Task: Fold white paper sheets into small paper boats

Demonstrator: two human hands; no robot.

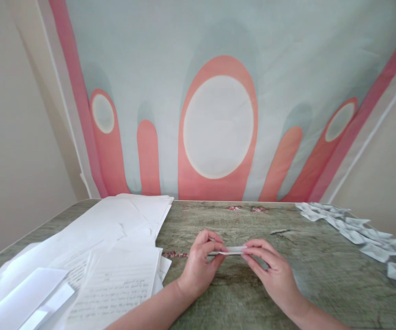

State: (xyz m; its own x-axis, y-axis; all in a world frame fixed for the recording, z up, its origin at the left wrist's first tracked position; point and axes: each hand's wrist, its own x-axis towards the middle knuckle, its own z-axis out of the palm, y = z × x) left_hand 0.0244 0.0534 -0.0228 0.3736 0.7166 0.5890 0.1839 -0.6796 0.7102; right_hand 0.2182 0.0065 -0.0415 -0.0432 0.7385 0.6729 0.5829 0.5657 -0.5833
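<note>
A narrow folded strip of white paper [232,250] is held level above the middle of the table, stretched between both hands. My left hand [204,259] pinches its left end between thumb and fingers. At the strip's right end, my right hand [270,270] grips it the same way, thumb below and fingers above. To the left lies a wide spread of white sheets [122,220], with handwritten pages [118,279] on top nearest my left forearm.
Several folded white paper pieces [356,229] run in a row along the table's right side. Folded blank paper [29,293] lies at the lower left. The wood-patterned table [198,215] meets a printed backdrop [163,160] behind.
</note>
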